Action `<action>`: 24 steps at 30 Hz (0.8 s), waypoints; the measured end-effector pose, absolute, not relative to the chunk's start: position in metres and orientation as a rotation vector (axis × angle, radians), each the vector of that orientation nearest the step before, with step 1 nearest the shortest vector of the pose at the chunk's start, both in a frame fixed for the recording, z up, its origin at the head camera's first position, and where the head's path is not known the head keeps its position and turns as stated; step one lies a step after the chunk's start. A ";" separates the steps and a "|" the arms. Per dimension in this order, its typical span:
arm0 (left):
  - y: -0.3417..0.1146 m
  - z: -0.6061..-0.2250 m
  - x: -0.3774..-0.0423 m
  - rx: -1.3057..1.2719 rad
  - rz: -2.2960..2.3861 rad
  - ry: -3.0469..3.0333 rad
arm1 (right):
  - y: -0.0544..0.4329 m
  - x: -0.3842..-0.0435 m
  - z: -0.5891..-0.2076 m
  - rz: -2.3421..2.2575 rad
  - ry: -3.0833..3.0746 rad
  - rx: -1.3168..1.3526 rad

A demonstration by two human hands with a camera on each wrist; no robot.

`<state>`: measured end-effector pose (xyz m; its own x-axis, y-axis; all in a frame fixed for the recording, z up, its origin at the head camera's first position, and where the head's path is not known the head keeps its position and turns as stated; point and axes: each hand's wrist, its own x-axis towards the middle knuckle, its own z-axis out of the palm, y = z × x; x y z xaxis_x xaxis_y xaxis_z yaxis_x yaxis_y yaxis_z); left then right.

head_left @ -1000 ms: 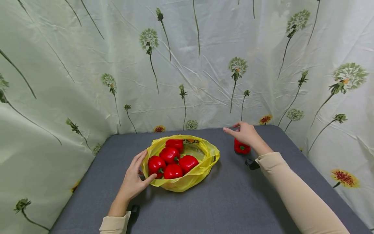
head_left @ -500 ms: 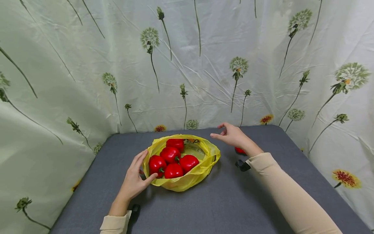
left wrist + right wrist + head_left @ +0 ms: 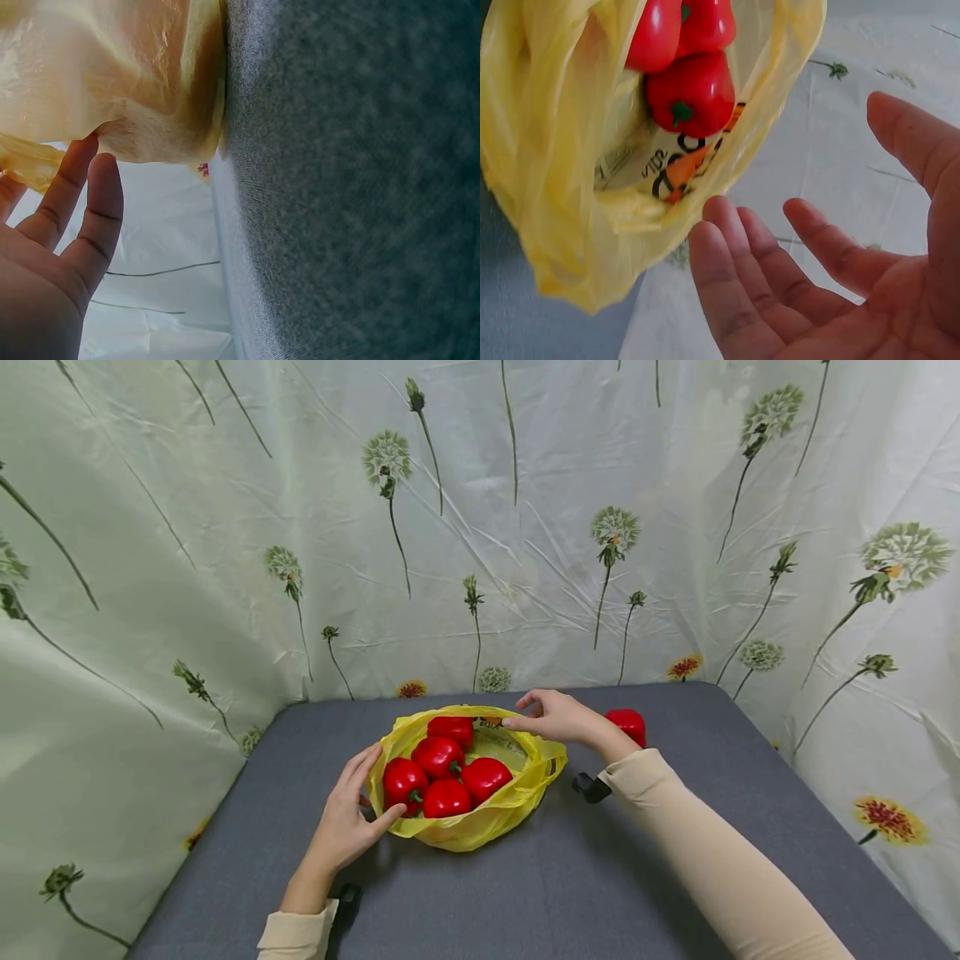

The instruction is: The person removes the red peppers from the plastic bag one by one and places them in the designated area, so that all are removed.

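Observation:
A yellow plastic bag (image 3: pixel 467 835) stands wide-mouthed on the table, holding several glossy red bell peppers (image 3: pixel 437 754) with green stems. My left hand (image 3: pixel 347 814) rests along the bag's left side, its thumb over the near rim. In the left wrist view, its fairly straight fingers (image 3: pixel 106 199) touch the outside of the bag. My right hand (image 3: pixel 558 717) hovers by the bag's far right rim and holds nothing. Its fingers are loosely spread in the right wrist view, with the fingertips (image 3: pixel 709 244) right at the rim. Another red bell pepper (image 3: pixel 628 724) lies behind the right forearm, partly hidden.
The grey cloth-covered table (image 3: pixel 480 906) ends at the back against a pale curtain (image 3: pixel 540 552) printed with dandelions. The curtain also hangs on the left and right. Printed lettering (image 3: pixel 679 169) shows on the bag's inner wall.
My right hand has moved left and slightly down, from over the lone bell pepper to the bag's rim, uncovering part of that pepper. My left hand and the bag have stayed put.

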<state>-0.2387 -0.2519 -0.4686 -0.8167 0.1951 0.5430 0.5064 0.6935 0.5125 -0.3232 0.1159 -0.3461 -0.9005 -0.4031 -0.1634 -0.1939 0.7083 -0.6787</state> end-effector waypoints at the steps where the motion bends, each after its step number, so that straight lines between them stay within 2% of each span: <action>1: -0.252 -0.468 -0.239 -0.541 -0.930 -2.454 | 0.113 -0.324 -0.346 -0.992 2.589 -0.474; 24: -0.253 -0.469 -0.240 -0.531 -0.946 -2.475 | 0.080 -0.342 -0.353 -0.947 2.166 -0.361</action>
